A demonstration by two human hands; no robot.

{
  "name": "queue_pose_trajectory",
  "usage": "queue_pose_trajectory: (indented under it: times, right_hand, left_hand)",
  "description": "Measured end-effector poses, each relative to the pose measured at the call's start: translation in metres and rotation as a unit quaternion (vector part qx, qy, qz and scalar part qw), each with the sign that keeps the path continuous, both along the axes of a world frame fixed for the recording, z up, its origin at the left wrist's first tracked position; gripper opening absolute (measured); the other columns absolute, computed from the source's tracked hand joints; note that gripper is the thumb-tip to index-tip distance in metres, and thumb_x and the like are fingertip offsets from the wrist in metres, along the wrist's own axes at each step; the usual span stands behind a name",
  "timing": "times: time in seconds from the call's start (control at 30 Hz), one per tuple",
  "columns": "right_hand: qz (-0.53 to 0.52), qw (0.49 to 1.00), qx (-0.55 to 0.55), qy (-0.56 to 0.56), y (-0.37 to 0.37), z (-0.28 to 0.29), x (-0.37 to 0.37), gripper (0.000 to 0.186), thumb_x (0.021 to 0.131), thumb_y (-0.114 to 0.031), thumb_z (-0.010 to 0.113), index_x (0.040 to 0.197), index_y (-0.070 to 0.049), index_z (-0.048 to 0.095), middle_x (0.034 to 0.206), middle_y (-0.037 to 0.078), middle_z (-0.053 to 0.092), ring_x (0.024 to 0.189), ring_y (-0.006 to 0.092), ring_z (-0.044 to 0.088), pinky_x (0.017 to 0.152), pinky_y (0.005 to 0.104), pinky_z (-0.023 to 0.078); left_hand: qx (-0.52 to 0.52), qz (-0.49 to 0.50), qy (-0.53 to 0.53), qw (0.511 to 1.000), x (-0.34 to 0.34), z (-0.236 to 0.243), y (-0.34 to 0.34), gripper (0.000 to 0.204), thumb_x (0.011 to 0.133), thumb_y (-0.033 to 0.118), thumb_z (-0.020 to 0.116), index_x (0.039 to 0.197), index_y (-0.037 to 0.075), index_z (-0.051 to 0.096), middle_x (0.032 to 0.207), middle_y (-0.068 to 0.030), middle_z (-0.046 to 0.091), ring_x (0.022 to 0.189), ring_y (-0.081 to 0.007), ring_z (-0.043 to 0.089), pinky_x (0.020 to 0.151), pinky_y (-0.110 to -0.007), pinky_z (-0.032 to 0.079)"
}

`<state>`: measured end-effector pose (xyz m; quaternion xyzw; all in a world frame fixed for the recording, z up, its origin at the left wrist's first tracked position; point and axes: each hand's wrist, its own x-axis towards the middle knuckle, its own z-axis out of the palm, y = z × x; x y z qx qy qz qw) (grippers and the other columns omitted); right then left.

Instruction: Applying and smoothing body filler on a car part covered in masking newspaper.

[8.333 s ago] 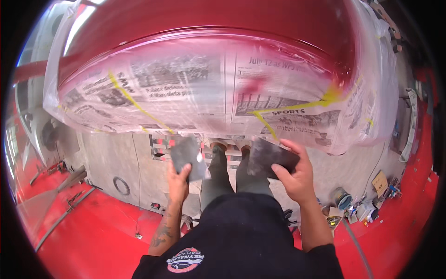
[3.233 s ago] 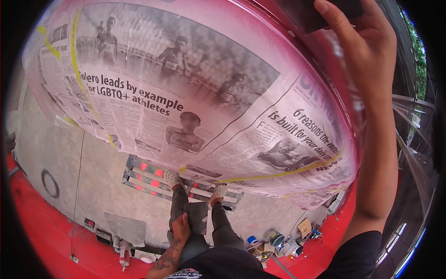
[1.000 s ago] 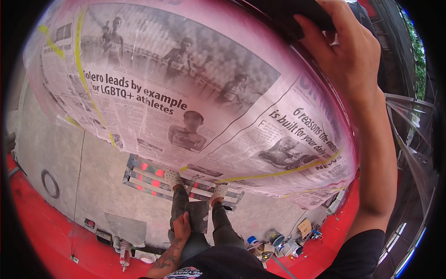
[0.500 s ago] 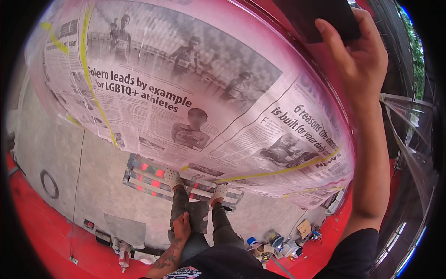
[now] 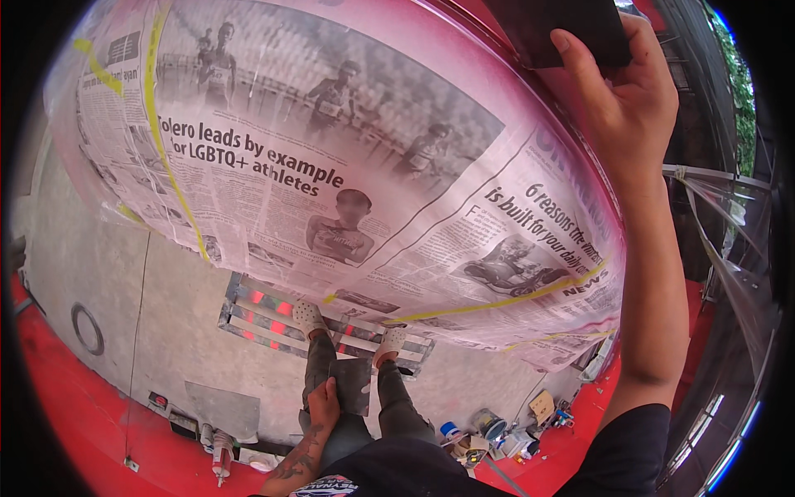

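Fingers closed on a thin black sheet at the upper right

Its black sheet gripped near the lower right corner, the right hand stood high in the frame, thumb slanting over the near face and the other fingers at the right side, partly hidden. Only the sheet's thickness seemed to part them. The top of the sheet ran out of the frame, and whether its far face touched the red panel beside it could not be told.

At the lower centre, in front of the person's legs, the left hand held a grey sheet by its left edge; the thumb lay near that edge, while the fingers behind were out of sight.

Both pieces looked light enough for one hand. The black one showed straight edges and no sag, which suggested a stiff or springy piece, unlikely to break but perhaps apt to crease at a corner. How slippery or rough its surface was could not be seen. An edge seemed the place to take hold, thumb flat on one face and fingers spread behind. The newsprint cover filling the upper left and middle looked far softer and easier to tear.
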<state>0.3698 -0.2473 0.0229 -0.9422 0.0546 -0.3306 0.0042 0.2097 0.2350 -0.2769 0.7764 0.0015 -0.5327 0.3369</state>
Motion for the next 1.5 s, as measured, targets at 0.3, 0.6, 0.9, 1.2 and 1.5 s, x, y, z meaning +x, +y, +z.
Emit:
queue_pose_trajectory:
  times: [0.3,0.6,0.9,1.2,1.5]
  right_hand:
    - [0.017,0.999,0.044,-0.001,-0.01,-0.005,-0.003,0.017,0.081,0.002,0.07,0.092,0.0,0.057,0.08,0.009,0.067,0.074,0.0104,0.063,0.066,0.0244,0.049]
    - [-0.044,0.998,0.049,0.016,-0.01,-0.008,-0.019,0.025,0.087,-0.004,0.073,0.107,0.002,0.059,0.089,0.002,0.068,0.078,0.0039,0.061,0.067,0.0164,0.047]
    - [-0.031,0.989,0.14,-0.03,-0.014,-0.005,-0.029,0.027,0.087,-0.001,0.072,0.109,0.003,0.057,0.095,0.004,0.067,0.082,0.0053,0.062,0.07,0.0191,0.05]
    - [-0.073,0.955,0.274,-0.086,0.006,0.006,-0.025,0.026,0.087,-0.001,0.071,0.109,-0.001,0.058,0.092,0.003,0.065,0.075,0.0065,0.06,0.063,0.0192,0.049]
    - [-0.103,0.859,0.476,-0.161,0.023,0.023,-0.076,0.049,0.092,-0.009,0.062,0.137,-0.002,0.042,0.113,0.008,0.06,0.088,0.0136,0.063,0.07,0.026,0.053]
  left_hand:
    - [-0.012,-0.016,-0.037,0.999,-0.008,-0.013,0.01,0.044,0.101,0.031,0.047,0.084,-0.007,0.061,0.061,-0.0214,0.052,0.056,-0.0205,0.048,0.057,-0.04,0.04]
    - [-0.011,-0.02,-0.04,0.999,-0.01,-0.018,0.012,0.044,0.101,0.033,0.047,0.085,-0.006,0.061,0.062,-0.0225,0.052,0.056,-0.0212,0.048,0.057,-0.041,0.04]
    - [-0.002,-0.011,-0.023,1.0,-0.005,-0.01,0.002,0.044,0.101,0.032,0.048,0.085,-0.006,0.061,0.063,-0.023,0.053,0.056,-0.0223,0.05,0.058,-0.041,0.041]
    - [-0.003,-0.027,-0.057,0.998,-0.01,-0.028,0.013,0.048,0.101,0.036,0.046,0.08,-0.005,0.061,0.069,-0.0273,0.059,0.071,-0.0422,0.065,0.062,-0.047,0.046]
    - [0.001,0.016,-0.005,1.0,0.002,-0.024,0.017,0.047,0.099,0.038,0.048,0.082,-0.004,0.063,0.079,-0.0285,0.062,0.081,-0.047,0.062,0.067,-0.048,0.046]
